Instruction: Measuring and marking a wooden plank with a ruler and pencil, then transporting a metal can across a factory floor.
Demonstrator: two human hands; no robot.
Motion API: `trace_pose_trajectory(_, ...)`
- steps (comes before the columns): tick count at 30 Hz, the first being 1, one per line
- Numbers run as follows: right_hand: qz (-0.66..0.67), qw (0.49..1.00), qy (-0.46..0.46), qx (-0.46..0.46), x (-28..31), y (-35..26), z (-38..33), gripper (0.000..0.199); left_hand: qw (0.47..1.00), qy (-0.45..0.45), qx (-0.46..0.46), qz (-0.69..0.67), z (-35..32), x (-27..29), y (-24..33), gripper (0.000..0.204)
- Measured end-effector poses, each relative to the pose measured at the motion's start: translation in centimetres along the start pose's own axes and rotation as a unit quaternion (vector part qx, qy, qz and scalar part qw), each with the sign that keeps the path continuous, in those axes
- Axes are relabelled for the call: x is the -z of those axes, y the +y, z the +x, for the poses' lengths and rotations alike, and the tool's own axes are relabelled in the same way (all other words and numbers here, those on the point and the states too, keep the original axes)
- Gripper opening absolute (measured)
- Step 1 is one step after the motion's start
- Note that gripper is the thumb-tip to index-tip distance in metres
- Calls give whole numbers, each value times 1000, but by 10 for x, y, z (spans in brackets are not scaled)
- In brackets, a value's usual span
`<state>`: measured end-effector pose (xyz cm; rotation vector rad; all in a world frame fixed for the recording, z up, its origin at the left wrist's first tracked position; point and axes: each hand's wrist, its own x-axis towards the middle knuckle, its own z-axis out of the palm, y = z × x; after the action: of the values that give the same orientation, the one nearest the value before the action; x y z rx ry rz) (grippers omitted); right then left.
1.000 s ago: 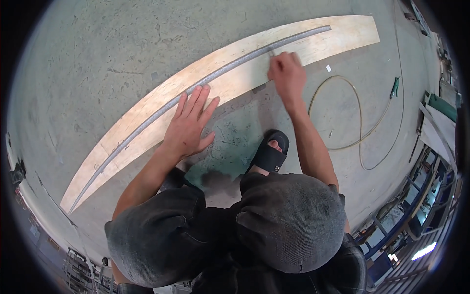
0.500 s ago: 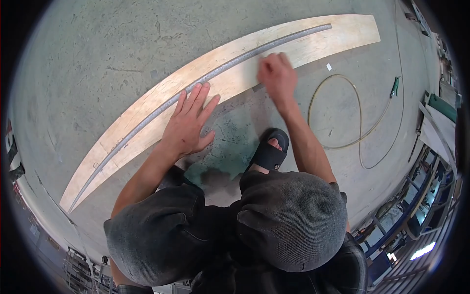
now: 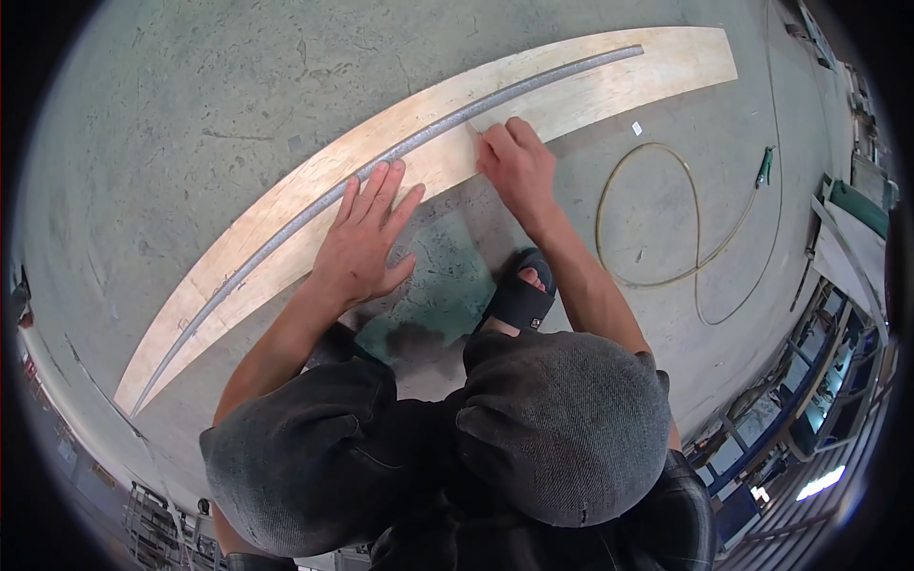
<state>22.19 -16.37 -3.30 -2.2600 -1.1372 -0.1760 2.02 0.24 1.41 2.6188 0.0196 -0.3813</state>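
A long wooden board [image 3: 685, 57] lies on the floor, with a narrow grey curved strip [image 3: 505, 93] along it. My left hand [image 3: 367, 228] is flat with its fingers stretched out, the palm side down on the board and the fingertips against the strip's near edge. My right hand [image 3: 519, 167] is closed in a pinch over the board's near edge, a little right of my left hand. From its fingertips a thin pale pencil-like thing [image 3: 473, 127] points toward the strip; most of it is hidden by the fingers.
A thin yellowish hose [image 3: 698, 209] with a green-handled air gun [image 3: 766, 167] lies looped on the floor to the right. A small white scrap [image 3: 637, 128] lies near the board. My sandalled foot [image 3: 522, 297] stands below the right hand. Metal racks [image 3: 809, 381] line the right side.
My right hand has moved left and slightly down along the board, closer to my left hand. My left hand, the board and the strip stay in place.
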Motion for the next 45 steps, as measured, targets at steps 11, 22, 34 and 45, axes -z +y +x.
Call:
trace_pose_trajectory(11,12,995,5,-103,8,24,8,15,1000,13,-4,-13,0,2,0,88)
trace_pose_trajectory(22,1,992,25,-128,20,47,21,18,1000,10,-3,-26,1,3,1,87)
trace_pose_trajectory(34,-24,974,32,-223,30,66,27,13,1000,-4,0,-18,4,6,3,88)
trace_pose_trajectory(45,-4,997,20,-78,18,58,21,10,1000,-5,1,-7,3,6,3,88)
